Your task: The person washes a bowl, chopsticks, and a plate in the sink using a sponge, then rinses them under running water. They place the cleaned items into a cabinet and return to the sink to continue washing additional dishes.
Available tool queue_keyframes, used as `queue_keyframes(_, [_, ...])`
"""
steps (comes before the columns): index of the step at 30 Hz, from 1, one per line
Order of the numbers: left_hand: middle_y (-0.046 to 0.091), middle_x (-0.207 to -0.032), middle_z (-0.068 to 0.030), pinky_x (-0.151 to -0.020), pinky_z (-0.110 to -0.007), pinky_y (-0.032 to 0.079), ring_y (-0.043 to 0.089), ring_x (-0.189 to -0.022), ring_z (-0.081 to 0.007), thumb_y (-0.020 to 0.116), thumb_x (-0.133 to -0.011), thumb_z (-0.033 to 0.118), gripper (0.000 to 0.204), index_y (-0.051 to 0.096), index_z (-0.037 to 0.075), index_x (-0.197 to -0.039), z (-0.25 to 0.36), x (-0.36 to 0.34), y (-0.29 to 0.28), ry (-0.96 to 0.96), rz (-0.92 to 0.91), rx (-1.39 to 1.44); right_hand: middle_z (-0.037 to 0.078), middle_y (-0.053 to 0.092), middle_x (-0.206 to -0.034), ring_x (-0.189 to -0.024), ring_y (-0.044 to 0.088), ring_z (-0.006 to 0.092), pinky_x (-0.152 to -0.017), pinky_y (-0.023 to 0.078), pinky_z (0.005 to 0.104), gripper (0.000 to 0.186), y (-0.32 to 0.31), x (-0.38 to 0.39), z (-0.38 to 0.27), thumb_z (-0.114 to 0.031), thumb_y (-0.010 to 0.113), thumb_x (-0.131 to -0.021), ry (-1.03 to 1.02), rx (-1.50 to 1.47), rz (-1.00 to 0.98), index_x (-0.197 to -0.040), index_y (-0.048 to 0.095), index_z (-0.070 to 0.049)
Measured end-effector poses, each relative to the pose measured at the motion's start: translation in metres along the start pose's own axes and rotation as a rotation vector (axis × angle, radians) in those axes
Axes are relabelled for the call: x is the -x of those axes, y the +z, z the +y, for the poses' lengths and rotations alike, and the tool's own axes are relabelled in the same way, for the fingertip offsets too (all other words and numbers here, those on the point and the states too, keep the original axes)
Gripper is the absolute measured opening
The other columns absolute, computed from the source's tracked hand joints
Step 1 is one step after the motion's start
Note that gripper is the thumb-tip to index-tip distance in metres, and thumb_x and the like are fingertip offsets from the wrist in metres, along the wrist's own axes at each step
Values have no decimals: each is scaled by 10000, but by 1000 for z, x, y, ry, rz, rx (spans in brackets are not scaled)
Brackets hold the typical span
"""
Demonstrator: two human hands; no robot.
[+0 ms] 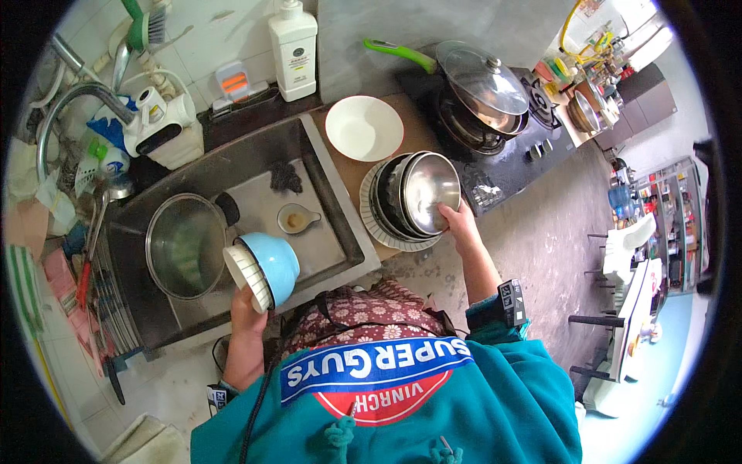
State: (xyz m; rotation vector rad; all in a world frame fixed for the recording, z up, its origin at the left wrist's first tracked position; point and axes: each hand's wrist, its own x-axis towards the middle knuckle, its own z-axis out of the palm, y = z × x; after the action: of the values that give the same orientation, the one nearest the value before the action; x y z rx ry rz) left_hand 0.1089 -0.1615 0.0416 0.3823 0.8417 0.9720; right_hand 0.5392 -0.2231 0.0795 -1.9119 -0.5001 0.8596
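My left hand [249,315] is closed on a light blue bowl [280,267] nested with a cream striped bowl [247,276]; both are tipped on their sides over the sink's front edge. My right hand [459,224] grips the rim of a shiny steel bowl [425,189], thumb inside it. That bowl sits at the top of a stack of darker bowls [384,203] on a striped plate [371,232], right of the sink. Whether the steel bowl is lifted off the stack, I cannot tell. A white bowl [364,127] with a thin red rim stands behind the stack.
In the sink [334,174] are a large pot of water [185,246], a small spouted dish [297,219] and a dark scrubber [286,177]. A lidded pan [479,85] with a green handle stands on the stove [506,166]. A white bottle [295,50] is by the wall.
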Motion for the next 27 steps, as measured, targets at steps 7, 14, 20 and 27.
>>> queue_keyframes(7, [565, -1100, -95, -862, -367, 453, 564, -996, -218, 629, -784, 230, 509, 458, 1, -1206, -4, 9, -1, 9, 24, -14, 44, 614, -949, -836, 552, 127, -759, 428, 252, 280, 3, -6, 8, -64, 552, -800, -131, -158, 91, -1074, 573, -10])
queue_keyframes(14, [583, -1078, -76, -855, -358, 454, 571, -978, -200, 619, -809, 291, 465, 503, 15, -1166, -10, 10, -9, 53, -4, -47, 42, 620, -973, -867, 556, 125, -806, 419, 248, 260, 8, -13, -7, -35, 512, -855, -447, -64, 229, -1109, 563, -10])
queue_keyframes(20, [560, -1113, -106, -864, -359, 455, 564, -998, -224, 617, -795, 199, 502, 439, -7, -1217, -5, 12, -5, 26, -1, 21, 83, 628, -1034, -903, 572, 135, -826, 426, 248, 322, 21, -2, -47, -8, 502, -867, -648, 103, 221, -1183, 537, -62])
queue_keyframes(27, [552, -1122, -135, -854, -364, 465, 568, -995, -244, 582, -803, 150, 484, 426, -42, -1218, 9, 16, -2, 41, 45, 41, 141, 588, -1112, -1008, 566, 214, -897, 412, 297, 378, 65, 57, -132, 54, 424, -813, -1059, 196, 141, -1167, 536, -16])
